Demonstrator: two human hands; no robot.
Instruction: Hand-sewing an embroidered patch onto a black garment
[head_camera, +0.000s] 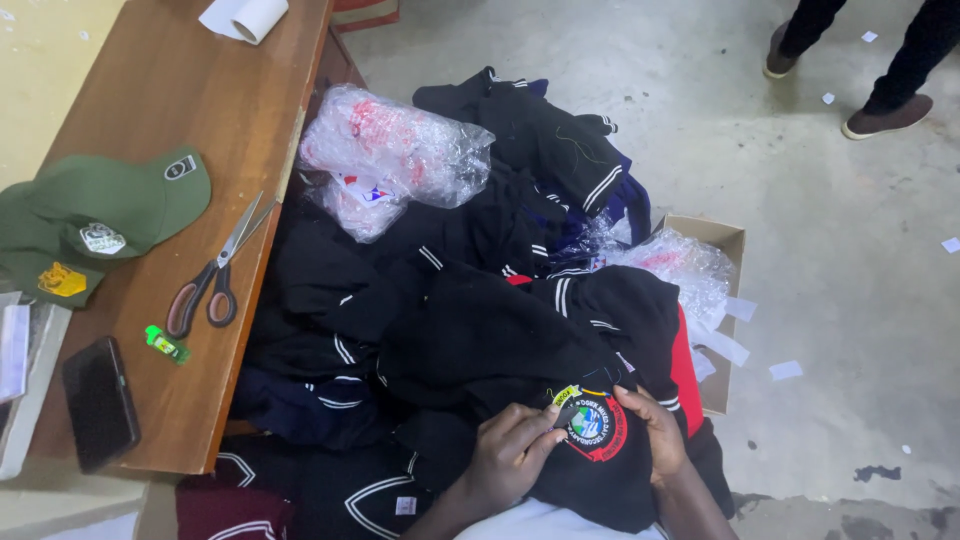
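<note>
From the head camera we're looking down at a heap of black sweaters (470, 330) with white stripes, piled beside a wooden table (190, 90). Our left hand (512, 452) pinches the edge of a round embroidered badge (592, 428), fingers closed tight on it, while our right hand (652, 430) presses the badge's other side flat against the black sweater on our lap, fingers curled narrow. On the table we've got scissors (215, 275), a green cap (120, 205), a dark phone (100, 403) and a paper roll (255, 17). Bagged clothes (400, 145) sit on the pile; someone's shoes (885, 118) show top right.
</note>
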